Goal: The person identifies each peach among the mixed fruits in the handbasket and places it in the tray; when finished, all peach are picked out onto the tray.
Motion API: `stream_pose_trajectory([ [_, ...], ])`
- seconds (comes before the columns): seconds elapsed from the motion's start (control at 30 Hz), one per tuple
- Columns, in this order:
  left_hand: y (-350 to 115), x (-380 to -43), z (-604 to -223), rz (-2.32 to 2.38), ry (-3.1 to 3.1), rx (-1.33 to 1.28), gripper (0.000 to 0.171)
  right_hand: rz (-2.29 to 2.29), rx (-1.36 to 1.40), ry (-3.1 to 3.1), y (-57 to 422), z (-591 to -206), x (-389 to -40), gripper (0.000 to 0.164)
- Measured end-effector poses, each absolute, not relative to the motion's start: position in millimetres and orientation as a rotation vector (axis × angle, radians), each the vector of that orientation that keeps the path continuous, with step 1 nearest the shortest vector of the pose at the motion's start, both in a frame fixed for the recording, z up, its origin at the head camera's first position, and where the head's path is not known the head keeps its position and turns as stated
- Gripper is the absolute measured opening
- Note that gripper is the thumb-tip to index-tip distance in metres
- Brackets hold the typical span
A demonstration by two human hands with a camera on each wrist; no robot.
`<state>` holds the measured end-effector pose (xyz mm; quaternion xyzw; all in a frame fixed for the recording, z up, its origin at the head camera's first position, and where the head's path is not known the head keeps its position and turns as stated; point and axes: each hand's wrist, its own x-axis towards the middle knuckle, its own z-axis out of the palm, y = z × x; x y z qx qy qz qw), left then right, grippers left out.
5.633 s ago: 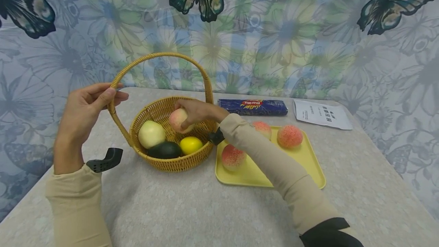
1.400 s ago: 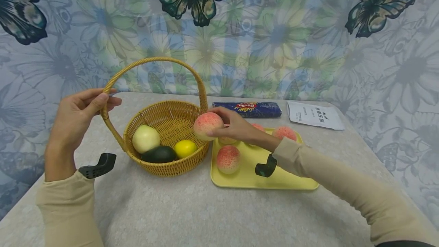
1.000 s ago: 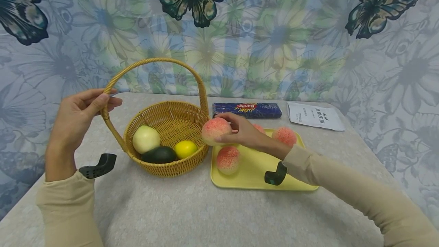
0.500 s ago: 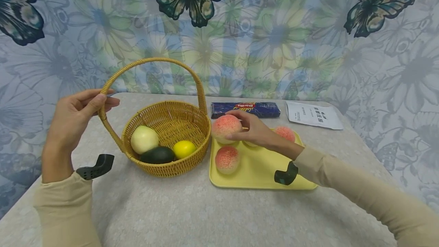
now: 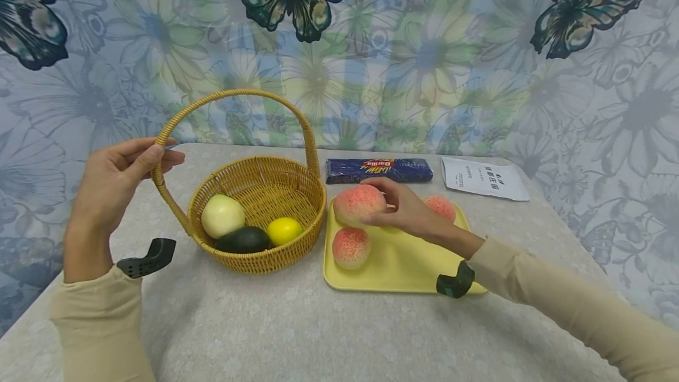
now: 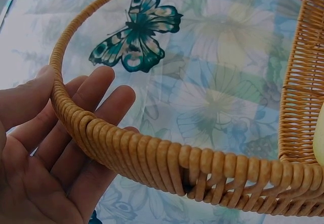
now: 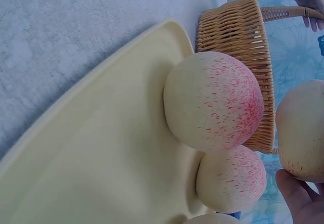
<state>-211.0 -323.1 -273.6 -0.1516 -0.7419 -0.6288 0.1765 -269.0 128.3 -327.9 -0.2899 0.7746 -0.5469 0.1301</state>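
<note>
My left hand holds the left side of the wicker basket's handle, thumb on one side and fingers behind; the left wrist view shows the handle between them. My right hand grips a pink-speckled peach above the back left of the yellow tray. In the right wrist view the held peach is cut off by the edge, the thumb against it. Another peach sits at the tray's left front, one at its back right. My right hand partly hides the tray's back.
Inside the basket lie a pale green round fruit, a dark green avocado-like fruit and a lemon. Behind the tray are a blue Barilla pasta pack and a white printed pouch.
My right hand, inside the basket with a peach in the oldest frame, has moved right with a peach, past the basket's rim to above the tray. My left hand stays on the handle.
</note>
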Motion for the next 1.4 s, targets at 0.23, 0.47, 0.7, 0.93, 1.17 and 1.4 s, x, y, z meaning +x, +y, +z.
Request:
stream_pose_trajectory([
  [0.23,-323.0,-211.1,-273.5,-1.739,-2.132,-0.412,0.028,-1.599,-0.803,2.241,137.6,-334.3,-264.6,0.066],
  [0.47,-324.2,-211.5,-274.1,-1.747,-2.128,-0.402,0.028,-1.626,-0.764,2.243,143.6,-342.3,-261.6,0.067],
  [0.7,-324.5,-211.2,-274.3,-1.78,-2.112,-0.401,0.027,-1.619,-0.754,2.262,150.3,-347.2,-258.3,0.066],
  [0.93,-323.1,-211.9,-274.1,-1.829,-2.069,-0.424,0.026,-1.651,-0.745,2.252,159.3,-352.3,-257.1,0.062],
  [1.17,-322.7,-212.9,-272.6,-1.853,-2.061,-0.42,0.026,-1.682,-0.729,2.248,169.4,-354.3,-256.1,0.064],
  [1.4,-322.5,-213.2,-272.2,-1.848,-2.059,-0.416,0.025,-1.622,-0.704,2.3,181.2,-361.8,-256.9,0.066],
])
